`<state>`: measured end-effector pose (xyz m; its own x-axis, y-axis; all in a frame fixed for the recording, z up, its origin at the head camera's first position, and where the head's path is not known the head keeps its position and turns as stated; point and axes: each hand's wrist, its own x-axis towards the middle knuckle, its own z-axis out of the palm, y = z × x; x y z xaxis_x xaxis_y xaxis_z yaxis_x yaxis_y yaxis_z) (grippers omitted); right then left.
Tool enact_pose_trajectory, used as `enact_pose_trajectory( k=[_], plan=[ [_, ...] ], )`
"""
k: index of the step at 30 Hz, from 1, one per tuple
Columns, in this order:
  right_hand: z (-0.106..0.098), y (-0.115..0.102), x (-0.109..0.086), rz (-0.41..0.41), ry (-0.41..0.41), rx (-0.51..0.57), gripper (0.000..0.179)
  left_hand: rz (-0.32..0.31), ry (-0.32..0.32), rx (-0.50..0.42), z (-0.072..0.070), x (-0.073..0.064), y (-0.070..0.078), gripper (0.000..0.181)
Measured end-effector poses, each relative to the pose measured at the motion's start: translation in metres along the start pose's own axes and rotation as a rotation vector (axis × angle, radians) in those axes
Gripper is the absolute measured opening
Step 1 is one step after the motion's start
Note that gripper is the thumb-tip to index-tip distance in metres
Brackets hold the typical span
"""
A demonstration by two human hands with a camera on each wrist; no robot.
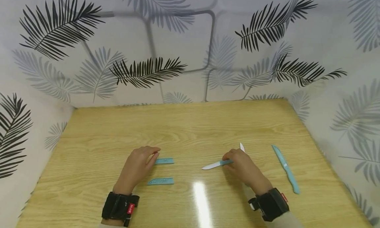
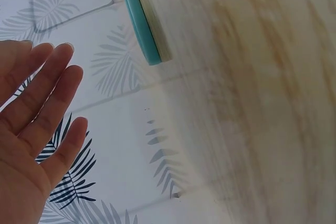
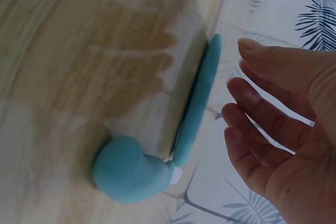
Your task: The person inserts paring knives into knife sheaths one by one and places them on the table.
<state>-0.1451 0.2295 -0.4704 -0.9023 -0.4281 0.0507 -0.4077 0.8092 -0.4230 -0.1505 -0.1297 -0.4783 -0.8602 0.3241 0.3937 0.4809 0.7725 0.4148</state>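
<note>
In the head view my left hand [image 1: 138, 167] hovers at the left end of a turquoise knife sheath [image 1: 165, 161], its fingers loosely bent with nothing between them. A second turquoise sheath [image 1: 161, 181] lies nearer to me. My right hand [image 1: 241, 165] is over two knives. One knife's white blade [image 1: 211, 166] points left, and its turquoise handle runs under the fingers. The other white blade [image 1: 242, 146] points away from me, its handle hidden by the hand. In the right wrist view the relaxed fingers [image 3: 257, 119] hold nothing, with a turquoise handle [image 3: 128, 169] beside them.
A turquoise knife in its sheath [image 1: 285, 167] lies slantwise to the right of my right hand. Everything rests on a wood-grain table [image 1: 190, 129]. Leaf-patterned cloth [image 1: 184, 46] rises behind the table and along its sides.
</note>
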Motion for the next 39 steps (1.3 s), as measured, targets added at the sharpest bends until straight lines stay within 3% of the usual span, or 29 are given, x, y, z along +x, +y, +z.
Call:
enact_pose_trajectory(
  k=[17,28,39],
  plan=[
    [0.007,0.013,0.013,-0.029,-0.001,-0.044,0.017,0.037,-0.002,0.011,0.001,0.001,0.002,0.018],
    [0.011,0.015,0.013,-0.002,-0.018,-0.012,0.015,0.012,-0.031,0.008,0.0,-0.001,0.003,0.018],
    [0.014,0.015,0.01,0.022,-0.037,-0.005,0.015,0.026,-0.007,0.013,-0.002,-0.005,0.002,0.018]
  ],
)
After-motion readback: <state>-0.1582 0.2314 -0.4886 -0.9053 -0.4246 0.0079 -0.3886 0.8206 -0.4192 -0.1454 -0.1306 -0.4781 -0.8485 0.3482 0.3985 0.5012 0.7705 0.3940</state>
